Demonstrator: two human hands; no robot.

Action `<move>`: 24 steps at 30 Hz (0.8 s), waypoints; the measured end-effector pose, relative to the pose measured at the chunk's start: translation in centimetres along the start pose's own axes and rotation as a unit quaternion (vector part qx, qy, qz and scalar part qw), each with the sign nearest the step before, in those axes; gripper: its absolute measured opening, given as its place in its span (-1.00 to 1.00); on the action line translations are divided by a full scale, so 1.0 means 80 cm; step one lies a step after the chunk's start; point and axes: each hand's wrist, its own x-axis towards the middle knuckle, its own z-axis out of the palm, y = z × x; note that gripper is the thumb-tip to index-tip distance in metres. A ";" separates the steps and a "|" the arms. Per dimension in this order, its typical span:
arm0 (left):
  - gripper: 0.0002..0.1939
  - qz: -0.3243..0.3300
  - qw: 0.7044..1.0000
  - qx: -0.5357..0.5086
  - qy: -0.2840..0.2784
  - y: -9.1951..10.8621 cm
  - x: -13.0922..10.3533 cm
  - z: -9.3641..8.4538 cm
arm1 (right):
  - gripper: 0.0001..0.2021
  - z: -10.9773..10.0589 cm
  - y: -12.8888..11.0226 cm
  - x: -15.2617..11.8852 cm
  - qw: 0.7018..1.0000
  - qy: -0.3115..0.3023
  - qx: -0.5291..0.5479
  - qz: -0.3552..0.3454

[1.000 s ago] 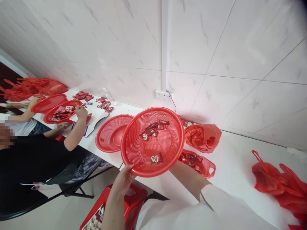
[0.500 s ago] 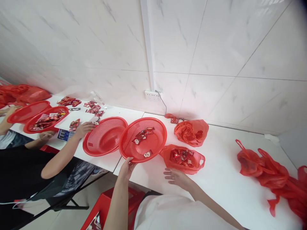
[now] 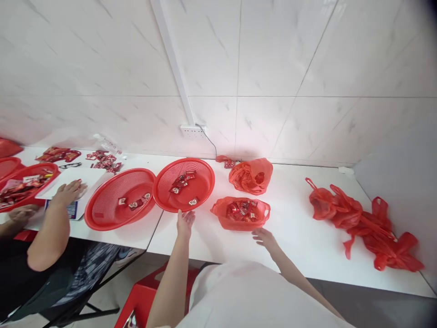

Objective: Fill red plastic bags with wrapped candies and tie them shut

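Note:
My left hand (image 3: 185, 223) has its fingers apart just below the front rim of a round red basket (image 3: 201, 200) and holds nothing. Several small red packets (image 3: 182, 181) lie in that basket. My right hand (image 3: 265, 238) is open and empty, beside the lower right edge of a red plastic bag (image 3: 223, 222) full of small red packets (image 3: 243, 210). Behind that bag sits another red bag (image 3: 251, 176), crumpled and partly open.
Left of my basket, a second red basket (image 3: 99, 218) holds a few packets. A person's hand (image 3: 68, 192) rests over a white board (image 3: 90, 177). Tied red bags (image 3: 348, 212) lie at the right. A red stool (image 3: 145, 291) stands below the table.
My view has shifted right. The near basket now rests level, my left hand off its rim. Packets now lie in the second basket. The other person's hand has moved over the white board.

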 end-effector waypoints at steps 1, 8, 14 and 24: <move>-0.70 -0.010 1.000 0.025 -0.012 -0.013 -0.006 0.011 | -0.66 -0.010 -0.006 0.001 0.998 0.054 -0.001 -0.036; -0.79 0.058 0.969 0.230 -0.073 -0.062 -0.048 0.081 | -0.64 -0.050 -0.071 0.005 0.975 0.152 -0.075 -0.145; -0.92 0.217 0.915 0.330 -0.084 -0.018 -0.078 0.095 | -0.60 -0.057 -0.124 0.001 0.981 0.061 -0.060 -0.177; -0.82 0.319 0.885 0.252 -0.228 0.040 -0.132 0.122 | -0.65 -0.051 -0.226 -0.077 0.937 0.068 -0.022 -0.341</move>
